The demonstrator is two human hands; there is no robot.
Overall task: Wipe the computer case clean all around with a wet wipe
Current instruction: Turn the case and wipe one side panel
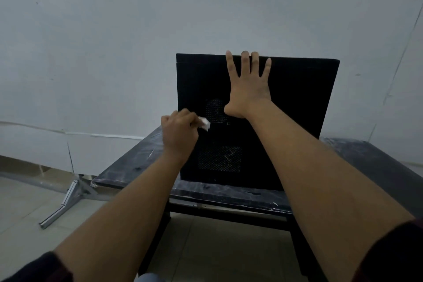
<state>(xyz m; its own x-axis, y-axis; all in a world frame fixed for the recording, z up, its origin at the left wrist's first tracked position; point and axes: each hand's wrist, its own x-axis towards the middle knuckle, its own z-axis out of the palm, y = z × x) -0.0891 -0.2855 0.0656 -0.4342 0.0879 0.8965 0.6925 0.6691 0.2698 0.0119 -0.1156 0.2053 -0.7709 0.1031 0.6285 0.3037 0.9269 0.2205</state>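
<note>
A black computer case [302, 103] stands upright on a dark table [128, 167], its side panel with two mesh vents facing me. My right hand [248, 86] lies flat on that panel with straight, spread fingers, the fingertips reaching the top edge. My left hand [179, 131] grips a small crumpled white wet wipe [204, 123] and holds it against the panel beside the upper round vent, near the case's left edge.
A pale wall stands right behind the table. On the tiled floor to the left lies a metal bracket or frame leg [66, 201]. The dark table's front edge shows white scuffs, with its black legs below.
</note>
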